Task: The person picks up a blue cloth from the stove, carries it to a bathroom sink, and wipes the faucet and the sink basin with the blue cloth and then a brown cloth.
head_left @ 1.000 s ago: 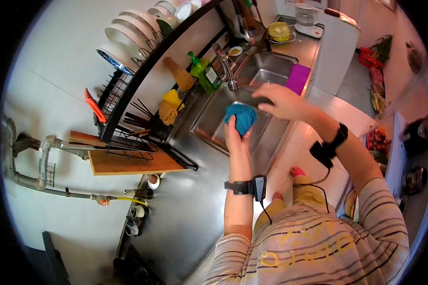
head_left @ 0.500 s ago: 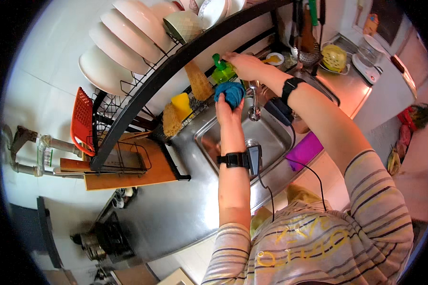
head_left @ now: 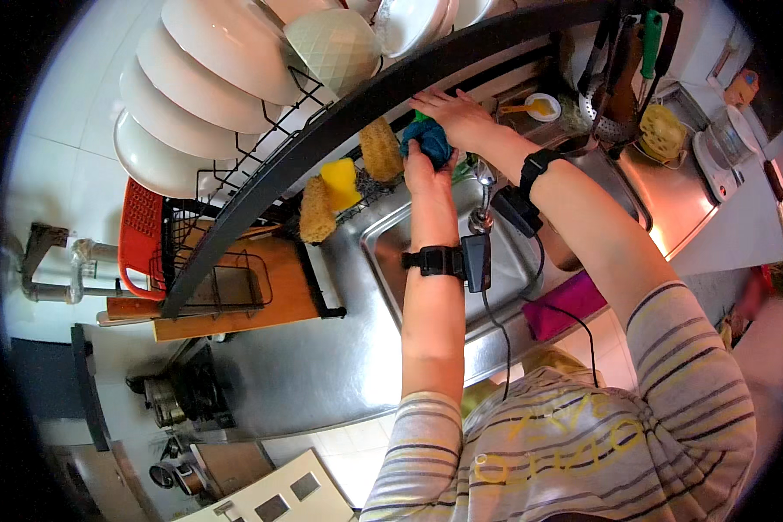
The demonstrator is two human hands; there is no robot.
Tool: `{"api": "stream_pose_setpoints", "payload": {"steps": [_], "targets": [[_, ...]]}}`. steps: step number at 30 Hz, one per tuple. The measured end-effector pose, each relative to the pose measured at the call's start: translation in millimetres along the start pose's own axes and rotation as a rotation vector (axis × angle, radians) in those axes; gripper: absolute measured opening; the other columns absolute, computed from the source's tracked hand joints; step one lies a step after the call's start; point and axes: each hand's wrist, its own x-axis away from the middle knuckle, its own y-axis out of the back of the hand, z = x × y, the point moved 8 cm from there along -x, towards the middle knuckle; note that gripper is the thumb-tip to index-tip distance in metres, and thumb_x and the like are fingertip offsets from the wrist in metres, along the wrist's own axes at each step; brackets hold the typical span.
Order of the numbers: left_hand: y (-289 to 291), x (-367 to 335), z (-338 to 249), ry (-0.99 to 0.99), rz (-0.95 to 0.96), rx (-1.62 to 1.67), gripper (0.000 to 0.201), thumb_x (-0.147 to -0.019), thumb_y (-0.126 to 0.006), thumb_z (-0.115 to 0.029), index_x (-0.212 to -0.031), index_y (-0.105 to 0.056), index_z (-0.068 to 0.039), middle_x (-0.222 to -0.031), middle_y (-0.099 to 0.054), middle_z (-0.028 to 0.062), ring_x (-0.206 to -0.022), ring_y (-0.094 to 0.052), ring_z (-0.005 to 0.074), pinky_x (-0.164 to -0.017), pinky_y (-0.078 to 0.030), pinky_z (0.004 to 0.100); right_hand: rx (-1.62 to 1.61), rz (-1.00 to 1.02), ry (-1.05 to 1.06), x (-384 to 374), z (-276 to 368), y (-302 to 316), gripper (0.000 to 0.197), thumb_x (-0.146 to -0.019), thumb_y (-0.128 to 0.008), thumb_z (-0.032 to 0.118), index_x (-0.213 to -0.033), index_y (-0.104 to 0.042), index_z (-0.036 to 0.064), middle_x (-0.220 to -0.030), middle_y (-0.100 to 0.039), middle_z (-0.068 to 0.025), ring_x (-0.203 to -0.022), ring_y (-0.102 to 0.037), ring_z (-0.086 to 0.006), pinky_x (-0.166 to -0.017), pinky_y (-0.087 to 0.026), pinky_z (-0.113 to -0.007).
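Note:
My left hand is closed around a bunched blue cloth above the back of the sink. Just over the cloth, my right hand lies palm down with its fingers stretched out, on top of the green pump bottle. Cloth and hands cover most of that bottle. The metal faucet stands to the right of my left wrist.
A black dish rack holding white plates arches overhead. Behind the sink are a yellow sponge and loofahs. Ladles hang at the right. A purple cloth lies on the sink's front edge.
My right hand has come down over the pump bottle, its fingers flattening out. My left hand has brought the blue cloth up close under it. The view has shifted.

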Motion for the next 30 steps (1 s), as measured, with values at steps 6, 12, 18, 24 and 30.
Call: {"api": "stream_pose_setpoints", "payload": {"steps": [6, 12, 18, 24, 30], "targets": [[-4, -5, -3, -0.008, 0.039, -0.013, 0.044, -0.093, -0.046, -0.031, -0.132, -0.03, -0.019, -0.132, -0.038, 0.0095, -0.113, -0.045, 0.0348, -0.081, -0.043, 0.0601, 0.022, 0.028, 0.003, 2, 6, 3, 0.051, -0.086, -0.041, 0.013, -0.135, -0.037, 0.0223, -0.146, -0.027, 0.0016, -0.133, -0.028, -0.0203, -0.107, -0.019, -0.054], [-7, 25, -6, -0.021, 0.0, -0.091, 0.04, -0.095, -0.039, -0.037, -0.13, -0.036, -0.017, -0.129, -0.045, 0.0094, -0.114, -0.047, 0.0318, -0.085, -0.044, 0.0558, 0.035, 0.065, 0.039, 1, 8, 4, 0.056, -0.082, -0.048, 0.014, -0.136, -0.035, 0.0215, -0.146, -0.026, -0.0041, -0.134, -0.027, -0.0256, -0.106, -0.019, -0.054], [31, 138, -26, -0.018, -0.003, 0.033, 0.044, -0.094, -0.044, -0.037, -0.129, -0.039, -0.011, -0.13, -0.045, 0.0142, -0.116, -0.046, 0.036, -0.092, -0.041, 0.0573, -0.264, -0.202, 0.046, 35, 25, 37, 0.06, -0.081, -0.052, 0.012, -0.138, -0.033, 0.0174, -0.142, -0.033, -0.0119, -0.134, -0.026, -0.0294, -0.106, -0.023, -0.051], [128, 310, -86, 0.023, 0.067, 0.103, 0.048, -0.093, -0.046, -0.036, -0.131, -0.035, -0.009, -0.131, -0.043, 0.0161, -0.118, -0.044, 0.0359, -0.092, -0.042, 0.0542, -1.507, 0.38, -0.407, 155, 216, -4, 0.049, -0.091, -0.05, 0.032, -0.134, -0.041, 0.0116, -0.134, -0.044, -0.0068, -0.121, -0.042, -0.0205, -0.101, -0.032, -0.034], [269, 489, -205, -0.401, -0.177, -0.005, 0.041, -0.095, -0.042, -0.029, -0.129, -0.039, -0.007, -0.122, -0.048, 0.0105, -0.108, -0.05, 0.0227, -0.086, -0.045, 0.037, -1.977, 1.015, -0.474, 247, 492, -83, 0.046, -0.093, -0.046, 0.037, -0.13, -0.042, 0.0112, -0.123, -0.051, -0.0054, -0.112, -0.049, -0.0187, -0.09, -0.043, -0.037]]}}
